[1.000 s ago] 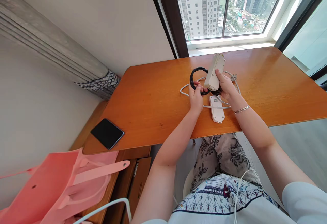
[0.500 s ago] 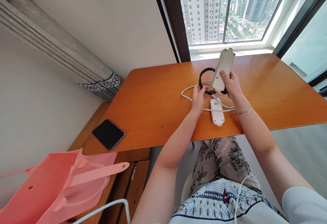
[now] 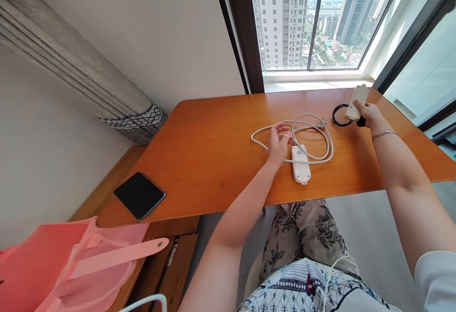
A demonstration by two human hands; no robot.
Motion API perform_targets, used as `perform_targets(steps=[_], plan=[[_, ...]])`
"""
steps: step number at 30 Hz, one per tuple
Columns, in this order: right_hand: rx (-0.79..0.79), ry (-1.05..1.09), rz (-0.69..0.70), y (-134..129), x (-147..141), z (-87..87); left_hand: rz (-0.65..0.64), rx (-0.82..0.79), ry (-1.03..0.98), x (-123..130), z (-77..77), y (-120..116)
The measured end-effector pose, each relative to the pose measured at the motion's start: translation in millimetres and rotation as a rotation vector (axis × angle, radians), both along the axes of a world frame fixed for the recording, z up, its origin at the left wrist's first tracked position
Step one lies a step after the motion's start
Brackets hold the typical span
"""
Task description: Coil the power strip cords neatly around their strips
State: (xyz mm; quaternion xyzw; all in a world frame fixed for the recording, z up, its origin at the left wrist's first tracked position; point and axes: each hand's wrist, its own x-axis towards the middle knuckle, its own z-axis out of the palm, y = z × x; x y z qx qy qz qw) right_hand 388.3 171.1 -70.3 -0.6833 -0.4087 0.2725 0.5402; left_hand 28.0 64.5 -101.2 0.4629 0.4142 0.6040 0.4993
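Observation:
My right hand grips a cream-coloured power strip over the right part of the wooden table. Its coiled black cord hangs beside it on the left. My left hand, its fingers apart, hovers at the loops of a white cord; whether it touches them I cannot tell. A second, white power strip lies face down on the table just right of my left wrist, part of the white cord crossing over it.
A dark-screened phone or tablet lies at the left end of the wooden table. Below that corner is a pink bag with a strap. Behind the table stands a window; a gathered curtain hangs at the left.
My right hand has carried the cream power strip and its black cord to the right. My left hand has let go of the black cord and stayed near the white cord.

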Motion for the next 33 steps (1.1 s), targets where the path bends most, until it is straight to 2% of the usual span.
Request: perform_targets(steps=[4, 12, 18, 24, 27, 33], plan=[[-0.188, -0.031, -0.02, -1.2, 15.0, -2.4, -0.011, 0.027, 0.035, -1.1, -1.6, -1.8], [-0.402, -0.437, 0.093, 12.8, 19.4, -0.1, -0.041, 0.079, 0.112, -2.7, -11.3, -3.6], [-0.451, -0.781, 0.157, 23.2, 23.7, 7.4, -0.051, 0.13, 0.161, -2.3, -12.6, -5.6], [-0.579, -0.999, 0.156, 27.2, 26.2, 11.2, -0.066, 0.156, 0.217, -2.7, -12.5, -6.3], [-0.551, -1.051, 0.111, 26.4, 25.0, 8.0, -0.076, 0.165, 0.23, -3.2, -11.7, -6.9], [-0.334, -1.092, 0.088, 16.3, 20.2, -3.0, -0.079, 0.16, 0.242, -3.1, -10.7, -6.5]])
